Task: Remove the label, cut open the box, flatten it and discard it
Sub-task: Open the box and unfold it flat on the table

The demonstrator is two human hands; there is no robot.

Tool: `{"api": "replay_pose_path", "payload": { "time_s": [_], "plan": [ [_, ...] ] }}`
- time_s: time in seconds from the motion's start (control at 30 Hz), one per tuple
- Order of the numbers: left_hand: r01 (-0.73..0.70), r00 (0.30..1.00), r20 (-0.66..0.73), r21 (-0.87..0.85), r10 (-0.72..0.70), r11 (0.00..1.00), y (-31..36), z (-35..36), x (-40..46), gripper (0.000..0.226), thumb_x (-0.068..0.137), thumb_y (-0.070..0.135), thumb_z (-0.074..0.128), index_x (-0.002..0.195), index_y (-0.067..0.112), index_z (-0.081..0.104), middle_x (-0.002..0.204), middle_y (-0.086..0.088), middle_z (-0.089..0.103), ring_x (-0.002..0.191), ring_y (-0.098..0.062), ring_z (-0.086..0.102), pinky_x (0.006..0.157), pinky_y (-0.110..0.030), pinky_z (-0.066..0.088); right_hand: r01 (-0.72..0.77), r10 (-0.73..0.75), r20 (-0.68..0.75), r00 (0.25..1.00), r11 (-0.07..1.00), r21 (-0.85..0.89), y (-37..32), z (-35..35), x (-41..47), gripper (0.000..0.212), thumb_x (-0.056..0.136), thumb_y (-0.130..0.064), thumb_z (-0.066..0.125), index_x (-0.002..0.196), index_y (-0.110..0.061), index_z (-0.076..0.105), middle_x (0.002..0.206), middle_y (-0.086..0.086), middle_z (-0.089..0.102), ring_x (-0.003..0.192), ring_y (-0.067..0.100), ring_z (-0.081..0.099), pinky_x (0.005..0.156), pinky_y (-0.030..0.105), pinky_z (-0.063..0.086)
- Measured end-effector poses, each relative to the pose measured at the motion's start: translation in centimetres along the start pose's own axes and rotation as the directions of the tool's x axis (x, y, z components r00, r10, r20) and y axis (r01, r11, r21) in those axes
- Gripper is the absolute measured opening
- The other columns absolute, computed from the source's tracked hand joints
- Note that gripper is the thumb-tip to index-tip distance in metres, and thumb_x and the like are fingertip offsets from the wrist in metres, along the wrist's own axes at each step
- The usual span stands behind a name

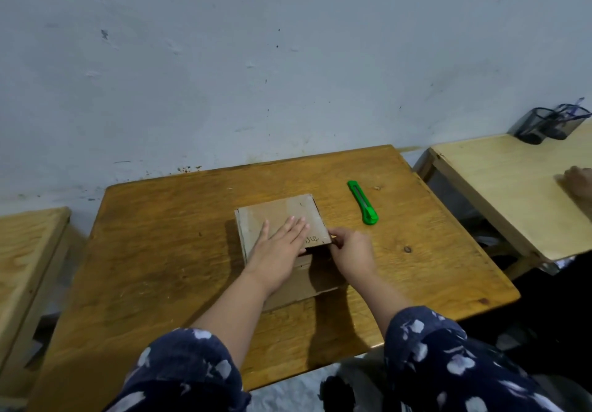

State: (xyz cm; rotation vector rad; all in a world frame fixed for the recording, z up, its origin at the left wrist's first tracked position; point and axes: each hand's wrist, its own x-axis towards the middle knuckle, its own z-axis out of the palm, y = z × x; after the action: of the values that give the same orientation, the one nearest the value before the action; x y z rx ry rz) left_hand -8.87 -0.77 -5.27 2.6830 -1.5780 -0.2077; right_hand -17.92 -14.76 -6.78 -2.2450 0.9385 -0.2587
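A brown cardboard box stands in the middle of a wooden table. My left hand lies flat on the box top, fingers straight and pressing down. My right hand pinches the near right corner of the top flap, next to some handwriting on the cardboard. The box's front side below the flap is partly hidden by both hands. A green utility knife lies on the table to the right of the box, untouched. I see no label.
A lighter wooden table stands to the right, with a dark mesh pen holder at its back and another person's hand at the frame edge. Another table sits at the left. A wall runs close behind.
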Motion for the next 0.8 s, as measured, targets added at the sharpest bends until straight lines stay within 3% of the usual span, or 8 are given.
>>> {"api": "replay_pose_path", "payload": {
  "time_s": [0.13, 0.37, 0.5, 0.6, 0.7, 0.8],
  "plan": [
    [-0.012, 1.0, -0.015, -0.04, 0.011, 0.999, 0.0, -0.4, -0.3, 0.069, 0.096, -0.004, 0.03, 0.153, 0.021, 0.002, 0.161, 0.004, -0.003, 0.147, -0.012, -0.007, 0.119, -0.053, 0.0, 0.006, -0.006, 0.003, 1.0, 1.0, -0.022, 0.1, 0.0, 0.1, 0.037, 0.086, -0.003, 0.059, 0.118, -0.021, 0.067, 0.108, 0.003, 0.073, 0.095, 0.018, 0.068, 0.083, 0.032, 0.056],
    [-0.014, 0.999, -0.051, -0.077, 0.01, 0.997, 0.0, -1.2, -0.8, 0.077, 0.09, -0.013, 0.033, 0.153, 0.022, 0.006, 0.161, 0.005, 0.003, 0.148, -0.011, -0.002, 0.12, -0.047, 0.003, -0.084, 0.083, -0.059, 0.995, 0.996, -0.014, 0.1, -0.3, -0.1, 0.033, 0.089, -0.007, 0.059, 0.119, -0.018, 0.065, 0.104, 0.006, 0.072, 0.089, 0.02, 0.067, 0.074, 0.029, 0.056],
    [-0.023, 0.996, -0.085, -0.122, 0.013, 0.992, -0.9, -1.2, -0.8, 0.068, 0.097, -0.005, 0.034, 0.152, 0.026, 0.007, 0.161, 0.007, 0.006, 0.147, -0.007, 0.001, 0.121, -0.04, 0.003, -0.167, 0.167, -0.016, 0.986, 0.986, -0.009, 1.0, -1.3, 0.2, 0.037, 0.089, -0.011, 0.061, 0.125, -0.017, 0.059, 0.105, 0.006, 0.07, 0.095, 0.019, 0.066, 0.083, 0.035, 0.056],
    [-0.017, 0.997, -0.074, -0.155, 0.005, 0.988, -0.8, -1.2, -0.4, 0.053, 0.104, 0.014, 0.028, 0.152, 0.026, 0.01, 0.161, 0.007, 0.009, 0.146, -0.007, 0.003, 0.121, -0.04, 0.003, -0.08, 0.081, 0.035, 0.996, 0.996, -0.034, 0.7, -1.2, 0.2, 0.047, 0.089, -0.013, 0.062, 0.133, -0.025, 0.051, 0.108, 0.004, 0.068, 0.092, 0.017, 0.065, 0.077, 0.033, 0.056],
    [-0.008, 0.997, -0.078, -0.136, -0.003, 0.991, -0.7, -1.4, -0.4, 0.05, 0.104, 0.029, 0.028, 0.152, 0.025, 0.014, 0.16, 0.006, 0.013, 0.146, -0.008, 0.008, 0.121, -0.039, 0.006, 0.126, -0.126, -0.026, 0.992, 0.992, -0.006, 0.7, -1.2, 0.3, 0.063, 0.084, -0.011, 0.068, 0.138, -0.031, 0.045, 0.13, 0.0, 0.059, 0.114, 0.018, 0.058, 0.096, 0.037, 0.051],
    [-0.006, 0.99, -0.142, -0.01, 0.005, 1.0, -1.4, -1.4, -1.0, 0.058, 0.098, 0.048, 0.023, 0.151, 0.026, 0.015, 0.159, 0.006, 0.014, 0.146, -0.008, 0.01, 0.119, -0.041, 0.003, 0.343, -0.346, -0.04, 0.938, 0.937, -0.068, 0.6, -1.7, 0.6, 0.049, 0.083, -0.009, 0.068, 0.128, -0.026, 0.058, 0.133, -0.001, 0.058, 0.123, 0.017, 0.053, 0.105, 0.039, 0.045]
  ]
}}
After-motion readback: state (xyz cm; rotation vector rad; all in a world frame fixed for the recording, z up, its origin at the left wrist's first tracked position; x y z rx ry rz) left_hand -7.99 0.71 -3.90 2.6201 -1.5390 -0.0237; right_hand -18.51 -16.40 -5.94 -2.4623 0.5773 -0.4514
